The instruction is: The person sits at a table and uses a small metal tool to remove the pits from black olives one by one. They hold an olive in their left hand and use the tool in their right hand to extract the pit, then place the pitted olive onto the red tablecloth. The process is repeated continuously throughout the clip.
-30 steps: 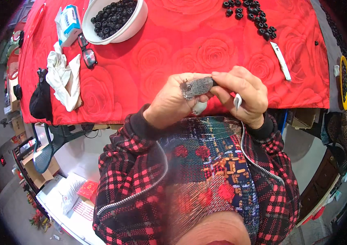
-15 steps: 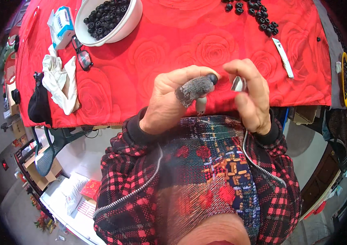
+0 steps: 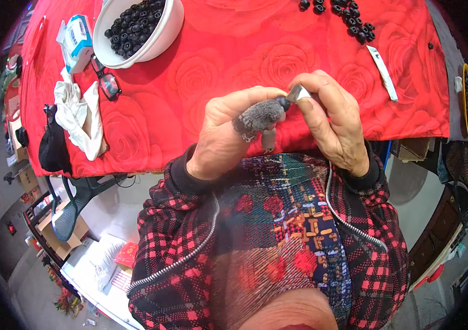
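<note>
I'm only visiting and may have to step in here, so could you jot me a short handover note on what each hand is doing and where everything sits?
Left hand: a grey fabric cover on one finger, a small black round piece pinched at its tip.
Right hand: holds a small metal blade against that piece.
Both hands are raised over the near edge of the red tablecloth.
White bowl of black pieces: far left.
Loose black pieces: far right, beside a white strip.
Done or left: cannot tell which pile is finished.

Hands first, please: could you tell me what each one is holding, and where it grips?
The left hand pinches a small dark bead at the fingertips, one in a grey cover. The right hand holds a small metal blade by its end.
</note>
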`<state>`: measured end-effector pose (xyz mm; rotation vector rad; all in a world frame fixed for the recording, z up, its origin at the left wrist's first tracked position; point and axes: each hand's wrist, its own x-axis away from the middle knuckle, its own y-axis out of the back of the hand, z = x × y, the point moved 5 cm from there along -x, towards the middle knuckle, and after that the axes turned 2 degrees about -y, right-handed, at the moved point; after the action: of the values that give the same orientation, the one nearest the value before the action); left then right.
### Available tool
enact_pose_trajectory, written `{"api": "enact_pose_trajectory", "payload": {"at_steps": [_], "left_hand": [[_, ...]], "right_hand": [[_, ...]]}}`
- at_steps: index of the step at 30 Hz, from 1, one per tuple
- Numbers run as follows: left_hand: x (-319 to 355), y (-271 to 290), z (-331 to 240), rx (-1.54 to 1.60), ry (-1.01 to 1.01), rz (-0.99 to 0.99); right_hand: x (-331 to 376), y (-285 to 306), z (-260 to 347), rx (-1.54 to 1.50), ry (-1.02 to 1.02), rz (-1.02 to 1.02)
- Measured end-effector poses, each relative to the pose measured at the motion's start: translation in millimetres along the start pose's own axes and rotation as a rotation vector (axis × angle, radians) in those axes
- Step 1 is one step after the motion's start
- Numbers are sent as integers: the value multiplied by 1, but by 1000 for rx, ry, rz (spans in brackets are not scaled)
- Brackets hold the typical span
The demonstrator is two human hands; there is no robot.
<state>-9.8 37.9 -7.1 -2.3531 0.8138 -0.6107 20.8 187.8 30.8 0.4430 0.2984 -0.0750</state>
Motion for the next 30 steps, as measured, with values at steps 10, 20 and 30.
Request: {"api": "enact_pose_trajectory", "payload": {"at_steps": [10,20,30], "left_hand": [[0,1,0,12,-4,3],[-3,4,4,12,41,44],[-4,4,5,78,101,21]], "right_hand": [[-1,-1,-2,-7,-1,30],[3,-2,-9,-77,-46,40],[2,-4,-15,-140,-64,72]]}}
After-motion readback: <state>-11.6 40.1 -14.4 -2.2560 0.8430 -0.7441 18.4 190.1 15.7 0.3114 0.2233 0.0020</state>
